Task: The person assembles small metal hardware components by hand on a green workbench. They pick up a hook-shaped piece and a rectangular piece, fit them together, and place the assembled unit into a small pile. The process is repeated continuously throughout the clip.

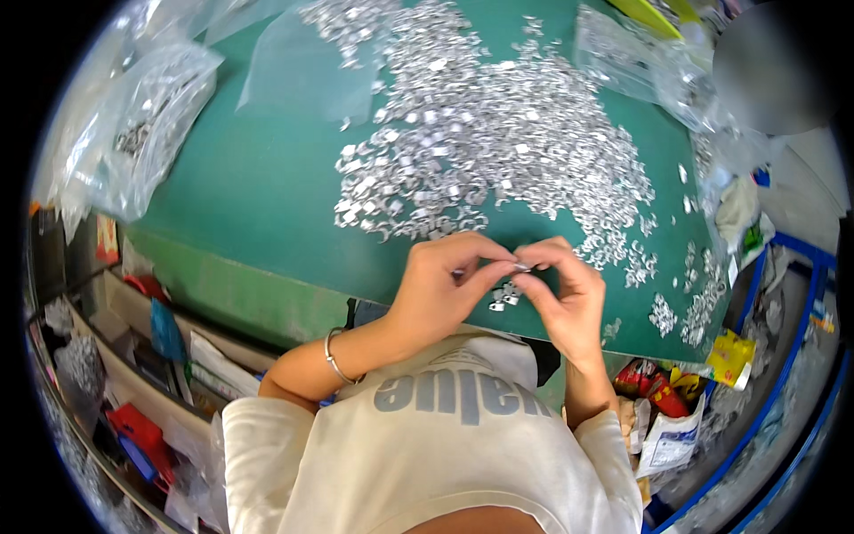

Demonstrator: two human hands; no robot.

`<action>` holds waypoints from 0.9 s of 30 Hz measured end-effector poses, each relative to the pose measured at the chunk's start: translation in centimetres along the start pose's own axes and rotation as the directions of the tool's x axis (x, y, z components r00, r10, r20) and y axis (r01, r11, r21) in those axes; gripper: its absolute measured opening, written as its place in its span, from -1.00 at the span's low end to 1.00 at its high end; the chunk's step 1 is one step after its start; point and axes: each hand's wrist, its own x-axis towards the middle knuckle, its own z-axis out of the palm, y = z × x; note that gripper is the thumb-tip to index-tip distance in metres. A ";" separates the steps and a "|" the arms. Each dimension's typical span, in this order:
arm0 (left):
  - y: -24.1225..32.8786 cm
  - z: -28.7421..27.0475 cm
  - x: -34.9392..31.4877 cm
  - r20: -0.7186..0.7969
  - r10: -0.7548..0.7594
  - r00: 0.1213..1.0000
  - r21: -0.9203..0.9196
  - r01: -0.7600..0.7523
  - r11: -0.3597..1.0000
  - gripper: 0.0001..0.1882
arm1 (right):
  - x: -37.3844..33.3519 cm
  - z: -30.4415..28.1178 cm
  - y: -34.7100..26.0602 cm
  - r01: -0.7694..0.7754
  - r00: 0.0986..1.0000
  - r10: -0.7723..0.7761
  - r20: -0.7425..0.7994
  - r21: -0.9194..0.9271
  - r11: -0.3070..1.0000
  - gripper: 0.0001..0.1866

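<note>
My left hand (445,278) and my right hand (567,292) meet over the near edge of the green table. Between their pinched fingertips is a small silvery metal piece (523,267), mostly covered by the fingers. Both hands are closed on it. Just below the fingertips lie a few small shiny metal parts (500,301) at the table's edge. Beyond my hands spreads a large heap of small silver metal parts (534,133), many of them curved like clips. The exact shape of the held piece is too small to tell.
Clear plastic bags (147,133) holding metal parts lie at the far left, with more bags (636,67) at the far right. Small separate piles (704,307) sit near the right edge. A blue metal rack (756,392) stands right; cluttered shelving (133,356) stands left.
</note>
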 end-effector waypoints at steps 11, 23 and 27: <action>2.7 2.2 0.9 0.172 0.153 0.973 0.191 -0.185 0.964 -0.94 | -2.3 -3.1 -0.2 0.189 0.977 -0.145 0.154 -0.326 0.926 -0.93; 2.6 4.9 4.3 0.158 0.040 0.987 0.345 -0.093 0.934 -0.85 | -0.8 -19.4 7.8 -0.290 0.823 -0.337 -0.457 -0.849 0.441 -0.88; 1.9 5.3 4.9 0.178 0.064 0.982 0.395 -0.131 0.909 -0.83 | -0.4 -21.4 9.8 -0.358 0.812 -0.351 -0.467 -0.872 0.333 -0.86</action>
